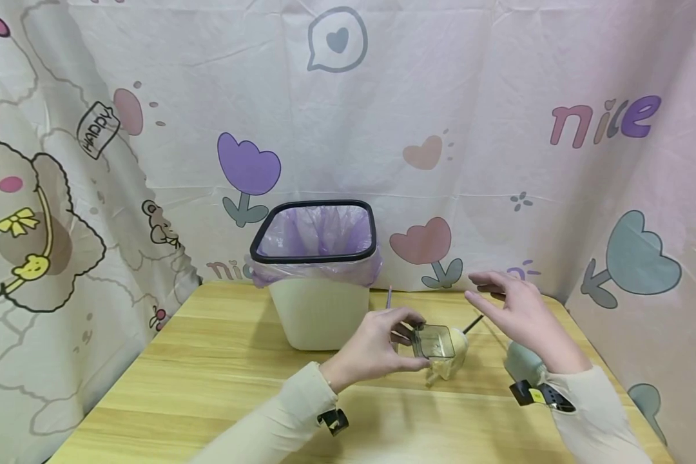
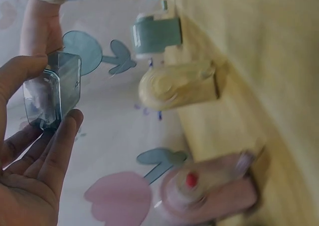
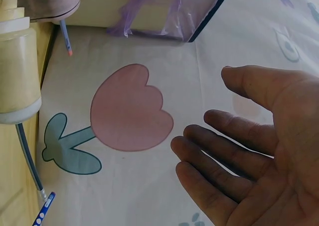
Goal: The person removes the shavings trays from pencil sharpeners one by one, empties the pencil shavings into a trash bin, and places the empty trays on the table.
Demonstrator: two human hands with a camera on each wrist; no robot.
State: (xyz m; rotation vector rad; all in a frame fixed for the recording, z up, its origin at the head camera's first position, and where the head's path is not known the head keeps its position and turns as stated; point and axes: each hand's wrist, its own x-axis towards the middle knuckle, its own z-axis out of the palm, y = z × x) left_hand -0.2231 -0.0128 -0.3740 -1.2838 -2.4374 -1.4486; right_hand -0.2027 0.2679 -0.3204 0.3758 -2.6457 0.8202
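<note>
My left hand [image 1: 374, 345] holds a small see-through plastic box [image 1: 437, 341] above the table, pinched between thumb and fingers. In the left wrist view, nothing shows inside the clear walls. My right hand [image 1: 516, 316] is raised to the right of the box, fingers extended and apart from everything. Below and behind the box is a yellow device [image 2: 179, 86] with a dark pencil [image 1: 473, 323] sticking out. A green device [image 2: 157, 35] stands partly behind my right wrist. In the left wrist view is a pink device [image 2: 214, 196], mostly hidden behind my left hand in the head view.
A cream bin [image 1: 325, 312] with a black rim and purple liner [image 1: 356, 274] stands left of the hands at the back. The wooden table [image 1: 168, 380] ends against a patterned curtain [image 1: 354, 129]. Another pencil [image 1: 390, 298] pokes up beside the bin.
</note>
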